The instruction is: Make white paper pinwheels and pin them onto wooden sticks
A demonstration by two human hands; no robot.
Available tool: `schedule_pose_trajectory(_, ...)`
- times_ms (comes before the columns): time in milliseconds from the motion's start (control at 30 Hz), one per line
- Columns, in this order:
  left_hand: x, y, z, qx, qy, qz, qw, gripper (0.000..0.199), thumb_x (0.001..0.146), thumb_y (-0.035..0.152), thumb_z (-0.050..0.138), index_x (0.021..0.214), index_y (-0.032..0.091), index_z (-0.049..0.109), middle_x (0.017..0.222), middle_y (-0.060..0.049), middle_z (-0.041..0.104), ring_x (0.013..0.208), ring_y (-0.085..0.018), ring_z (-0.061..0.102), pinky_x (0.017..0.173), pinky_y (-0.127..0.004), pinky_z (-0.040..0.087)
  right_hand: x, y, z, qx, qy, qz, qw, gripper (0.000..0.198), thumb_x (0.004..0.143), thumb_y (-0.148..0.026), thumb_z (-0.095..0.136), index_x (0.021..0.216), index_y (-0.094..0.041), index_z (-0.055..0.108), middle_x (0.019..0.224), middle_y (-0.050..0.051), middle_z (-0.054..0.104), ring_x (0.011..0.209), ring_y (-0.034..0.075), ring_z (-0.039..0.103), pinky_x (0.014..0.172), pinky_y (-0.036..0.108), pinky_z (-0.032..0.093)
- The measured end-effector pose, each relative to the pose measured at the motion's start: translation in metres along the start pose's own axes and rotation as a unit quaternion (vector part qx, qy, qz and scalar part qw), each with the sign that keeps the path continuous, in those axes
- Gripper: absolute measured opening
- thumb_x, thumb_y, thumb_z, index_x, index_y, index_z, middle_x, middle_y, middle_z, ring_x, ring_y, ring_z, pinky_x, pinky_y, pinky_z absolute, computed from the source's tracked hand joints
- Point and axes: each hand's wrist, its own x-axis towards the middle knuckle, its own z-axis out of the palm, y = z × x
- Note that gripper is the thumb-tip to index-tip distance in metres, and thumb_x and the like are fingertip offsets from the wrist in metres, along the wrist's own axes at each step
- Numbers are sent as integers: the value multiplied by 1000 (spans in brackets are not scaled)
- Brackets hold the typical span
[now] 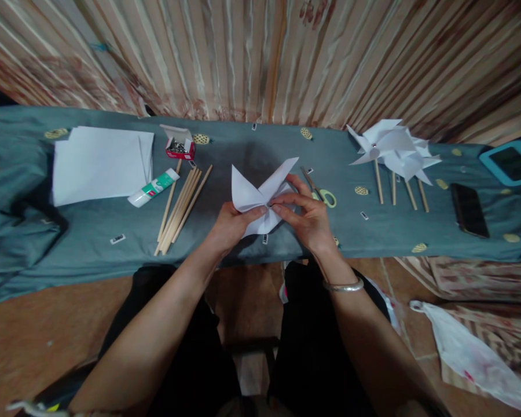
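Note:
A folded white paper pinwheel (250, 188) is held above the cloth-covered table, its blades standing up. My left hand (235, 224) grips its left side, with the thumb pressed near the centre. At that centre, the thumb and index finger of my right hand (306, 217) pinch together beside a small shiny spot, perhaps a pin; the fingertips partly hide it. Just right of my right hand lie scissors (325, 197) with pale green handles. Wooden sticks (184, 211) rest in a loose bundle to the left of my left hand.
Left of the sticks are a glue tube (154, 188) and a stack of white paper (102, 165). Behind them stands an opened red box (180, 149) of small metal pins. Finished pinwheels on sticks (395, 147), a black phone (469, 209) and a blue-framed tablet (512, 162) lie to the right.

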Motion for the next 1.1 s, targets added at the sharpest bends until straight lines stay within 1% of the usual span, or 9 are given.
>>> schedule_pose_trajectory(100, 0, 0, 0, 1, -2, 4, 1000, 42, 51, 38, 87, 83, 13, 75, 86, -7, 76, 83, -24, 69, 80, -35, 54, 0, -1, 0, 5, 0, 4, 1000, 16, 75, -44, 77, 81, -29, 77, 136, 0, 58, 136, 27, 45, 120, 49, 25)
schedule_pose_trajectory(167, 1, -1, 0, -1, -2, 3, 1000, 42, 51, 38, 87, 83, 13, 75, 86, -7, 76, 83, -24, 69, 79, -35, 54, 1, -1, 0, 4, 0, 5, 1000, 17, 75, -44, 77, 81, -29, 77, 136, 0, 59, 136, 27, 45, 120, 48, 26)
schedule_pose_trajectory(400, -1, 2, 1, 7, -7, 15, 1000, 37, 54, 35, 85, 83, 13, 75, 85, -6, 76, 79, -22, 68, 77, -33, 54, 0, 0, 4, -8, 16, -8, 1000, 6, 77, -33, 75, 79, -27, 75, 133, -1, 60, 135, 25, 45, 119, 49, 26)
schedule_pose_trajectory(500, -2, 3, 2, 23, 3, 25, 999, 41, 53, 37, 86, 84, 12, 75, 85, -7, 77, 79, -22, 69, 77, -34, 55, 0, 0, 4, -8, 22, -3, 1000, 6, 75, -30, 76, 78, -26, 74, 135, 1, 58, 135, 26, 46, 119, 48, 27)
schedule_pose_trajectory(633, -1, 2, 2, 40, 21, 41, 998, 46, 53, 41, 87, 86, 11, 76, 88, -9, 77, 85, -25, 70, 80, -36, 55, -1, -1, 6, -21, 41, 14, 999, 8, 74, -28, 76, 78, -25, 71, 139, 1, 55, 136, 27, 45, 119, 47, 27)
schedule_pose_trajectory(833, 0, -3, 1, 51, 28, 61, 996, 40, 58, 39, 85, 87, 12, 76, 89, -9, 78, 85, -25, 71, 79, -35, 56, -5, -2, 12, -32, 77, 31, 996, 19, 73, -34, 77, 85, -23, 67, 144, 6, 50, 138, 28, 43, 116, 48, 32)
schedule_pose_trajectory(1000, 1, -4, 0, 55, 31, 63, 996, 42, 60, 39, 84, 90, 11, 77, 92, -9, 78, 87, -26, 71, 80, -34, 57, -7, -4, 14, -58, 89, 22, 994, 25, 74, -34, 76, 93, -23, 64, 150, 7, 41, 142, 27, 35, 117, 49, 29)
schedule_pose_trajectory(1033, 1, -4, 0, 56, 31, 66, 996, 42, 60, 39, 84, 90, 12, 77, 93, -9, 78, 88, -26, 71, 80, -34, 57, -7, -5, 14, -63, 92, 24, 994, 28, 74, -34, 76, 97, -23, 64, 152, 8, 39, 143, 27, 34, 117, 48, 28)
schedule_pose_trajectory(1100, 1, -4, 0, 62, 34, 70, 995, 41, 60, 39, 84, 90, 12, 77, 93, -9, 78, 88, -26, 72, 81, -34, 57, -7, -5, 14, -72, 99, 28, 992, 41, 72, -35, 78, 108, -24, 62, 153, 10, 36, 143, 28, 33, 117, 49, 28)
